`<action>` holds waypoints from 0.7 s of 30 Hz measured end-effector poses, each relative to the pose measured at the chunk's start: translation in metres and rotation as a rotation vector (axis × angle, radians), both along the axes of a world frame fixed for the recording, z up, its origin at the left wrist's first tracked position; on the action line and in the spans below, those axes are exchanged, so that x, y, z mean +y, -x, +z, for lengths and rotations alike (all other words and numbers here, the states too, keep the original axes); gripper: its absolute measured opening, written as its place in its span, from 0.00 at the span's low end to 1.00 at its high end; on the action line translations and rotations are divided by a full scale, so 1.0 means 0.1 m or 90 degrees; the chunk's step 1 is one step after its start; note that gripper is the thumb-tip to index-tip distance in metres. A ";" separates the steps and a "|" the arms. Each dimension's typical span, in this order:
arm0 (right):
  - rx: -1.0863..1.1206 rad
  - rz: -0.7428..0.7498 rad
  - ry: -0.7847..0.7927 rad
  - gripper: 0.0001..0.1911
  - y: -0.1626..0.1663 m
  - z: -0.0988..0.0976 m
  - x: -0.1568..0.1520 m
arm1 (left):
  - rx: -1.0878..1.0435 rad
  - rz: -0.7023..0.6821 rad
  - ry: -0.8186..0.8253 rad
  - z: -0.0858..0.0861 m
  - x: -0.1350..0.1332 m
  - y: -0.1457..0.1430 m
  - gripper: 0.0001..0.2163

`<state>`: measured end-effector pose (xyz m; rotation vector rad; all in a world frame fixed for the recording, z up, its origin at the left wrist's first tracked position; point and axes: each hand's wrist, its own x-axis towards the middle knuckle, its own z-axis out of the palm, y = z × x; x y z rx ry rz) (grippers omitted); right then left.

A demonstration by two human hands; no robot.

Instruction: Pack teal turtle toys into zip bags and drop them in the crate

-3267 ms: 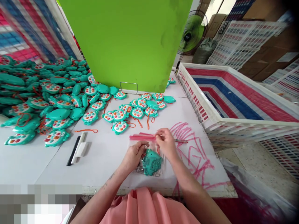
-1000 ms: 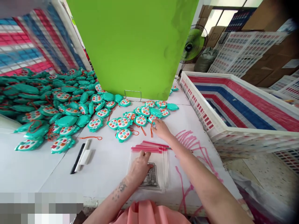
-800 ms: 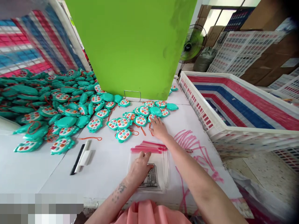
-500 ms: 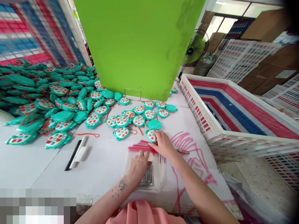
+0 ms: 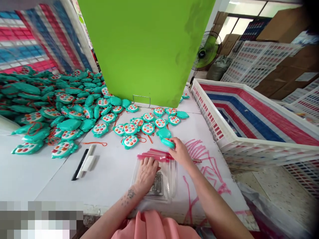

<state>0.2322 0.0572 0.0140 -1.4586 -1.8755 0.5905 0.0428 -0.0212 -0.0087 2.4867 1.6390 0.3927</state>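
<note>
My left hand (image 5: 146, 172) lies flat with fingers spread on a stack of clear zip bags (image 5: 167, 181) with pink seal strips, near the table's front edge. My right hand (image 5: 180, 153) grips a teal turtle toy (image 5: 167, 143) just above the bags' pink strips. More teal turtle toys with coloured buttons (image 5: 131, 141) lie scattered right behind it, and a large heap of them (image 5: 50, 103) fills the left of the white table (image 5: 112, 172).
A tall green panel (image 5: 147, 49) stands behind the toys. A white crate with a red and blue striped liner (image 5: 239, 122) sits at the right. A black and white tool (image 5: 83, 162) lies left of the bags. Pink scribbles (image 5: 206, 159) mark the table. A fan (image 5: 206, 51) stands behind.
The bagged toy from the earliest frame is gone. My right hand reached into the scattered toys, took one turtle and drew it back to the bags. My left hand stayed on the bags.
</note>
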 end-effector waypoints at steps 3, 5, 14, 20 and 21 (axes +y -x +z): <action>0.243 0.021 0.073 0.18 -0.10 0.09 -0.06 | -0.030 -0.006 -0.006 0.00 -0.02 0.02 0.06; 0.370 0.042 0.130 0.20 -0.11 0.14 -0.14 | -0.071 0.006 -0.003 0.00 -0.03 0.03 0.07; 0.532 0.163 0.285 0.26 0.06 0.21 -0.39 | -0.160 0.035 0.014 -0.02 0.00 0.08 0.12; 0.411 0.077 0.205 0.21 0.22 0.00 -0.25 | -0.114 -0.036 -0.012 0.04 -0.03 0.08 0.11; 0.376 0.070 0.196 0.21 0.23 -0.04 -0.23 | -0.121 -0.037 -0.022 0.04 -0.03 0.08 0.10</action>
